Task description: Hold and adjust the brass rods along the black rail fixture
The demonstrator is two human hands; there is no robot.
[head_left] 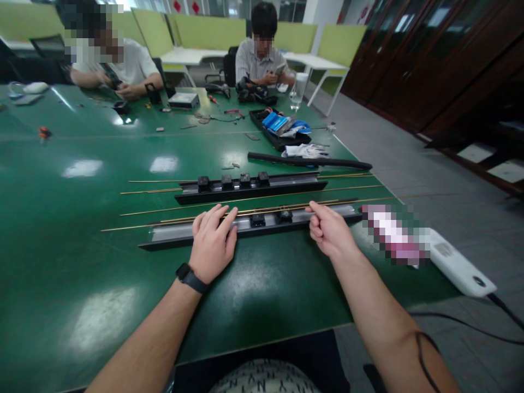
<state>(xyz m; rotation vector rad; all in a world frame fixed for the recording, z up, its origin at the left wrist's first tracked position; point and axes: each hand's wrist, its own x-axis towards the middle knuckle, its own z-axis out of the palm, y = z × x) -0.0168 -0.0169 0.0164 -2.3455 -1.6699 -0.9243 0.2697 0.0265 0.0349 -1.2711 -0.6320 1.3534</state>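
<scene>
A black channel strip (282, 229) with a pale inner face lies across the green table in front of me. Two small black blocks (257, 220) sit in it, between my hands. Thin brass-coloured rods (266, 210) run lengthwise along its far edge. My left hand (215, 237) lies over the strip's left half, fingers stretched out and fingertips at the rods. Toward the right end, my right hand (329, 229) has its index fingertip at the rods and the other fingers curled in; whether it pinches a rod is hidden.
Behind is a second channel strip (254, 192) holding several black blocks, with more rods around it. Farther back lie a black tube (309, 161), gloves (307, 150) and a black tray (282, 143). A white corded device (458, 262) is at right. Two people sit across the table.
</scene>
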